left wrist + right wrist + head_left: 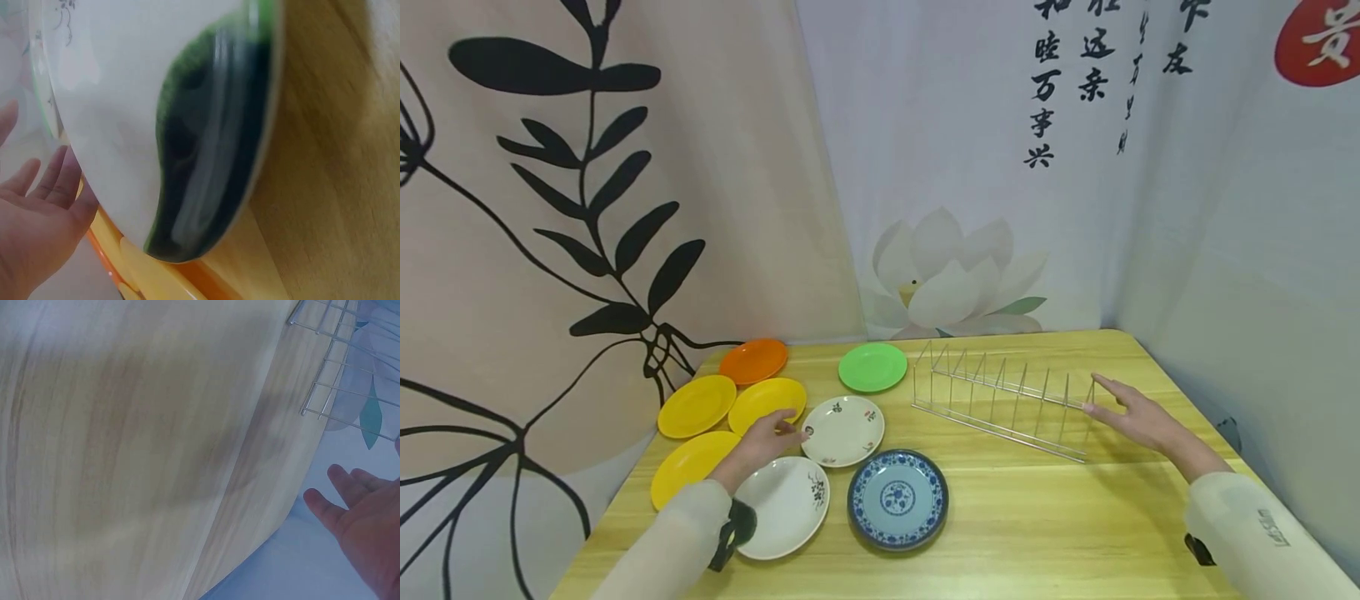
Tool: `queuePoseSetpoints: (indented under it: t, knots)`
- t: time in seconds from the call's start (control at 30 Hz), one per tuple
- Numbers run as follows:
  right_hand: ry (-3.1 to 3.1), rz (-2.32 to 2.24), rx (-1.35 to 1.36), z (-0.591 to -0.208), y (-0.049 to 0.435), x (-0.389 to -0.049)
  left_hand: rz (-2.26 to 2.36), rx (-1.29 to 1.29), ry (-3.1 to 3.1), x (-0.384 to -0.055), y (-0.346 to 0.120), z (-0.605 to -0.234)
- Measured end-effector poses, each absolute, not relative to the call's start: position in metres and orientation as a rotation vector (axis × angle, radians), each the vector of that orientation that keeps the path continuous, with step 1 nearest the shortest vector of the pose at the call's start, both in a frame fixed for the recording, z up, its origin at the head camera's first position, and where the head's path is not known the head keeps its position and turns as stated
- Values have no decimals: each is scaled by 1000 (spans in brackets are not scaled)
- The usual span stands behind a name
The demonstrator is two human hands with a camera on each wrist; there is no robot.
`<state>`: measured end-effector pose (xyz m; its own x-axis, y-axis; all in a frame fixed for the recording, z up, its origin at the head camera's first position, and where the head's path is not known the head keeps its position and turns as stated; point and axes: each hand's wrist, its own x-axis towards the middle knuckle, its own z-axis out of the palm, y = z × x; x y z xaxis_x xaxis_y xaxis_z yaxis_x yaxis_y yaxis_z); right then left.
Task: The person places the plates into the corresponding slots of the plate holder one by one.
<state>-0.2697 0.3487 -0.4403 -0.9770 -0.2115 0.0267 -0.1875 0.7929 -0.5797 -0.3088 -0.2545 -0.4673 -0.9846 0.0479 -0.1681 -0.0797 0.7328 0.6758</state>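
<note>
My left hand [763,443] hovers over the plates on the left, fingers extended, its fingertips right at the left rim of a small white floral plate [844,431]. Beneath its wrist lies a larger white plate [784,508], whose dark green leaf pattern [200,150] fills much of the left wrist view. A blue-patterned plate [898,498] rests to the right of these. At the right end of a silver wire rack [1000,400], my right hand [1138,417] has its thumb and forefinger spread beside the end wire. The right wrist view shows its fingers loosely bent, with no object in the palm.
Several yellow plates [697,407] lie along the table's left side, with an orange plate [754,361] behind them. A green plate [872,367] sits at the back, left of the rack. Printed curtains [970,167] hang behind the wooden table [1060,525].
</note>
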Motion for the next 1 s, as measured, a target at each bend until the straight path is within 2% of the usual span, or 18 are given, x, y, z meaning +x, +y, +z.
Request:
queuePoseSetpoints:
  t: [0.63,1.0]
  knots:
    - [2858,-968,-279,-447,353,-271,1203,-137,2654,-322,-250,-481]
    - [2867,-970,-255,-448,352,-271,1276,-118,2624,-323,-245,-483]
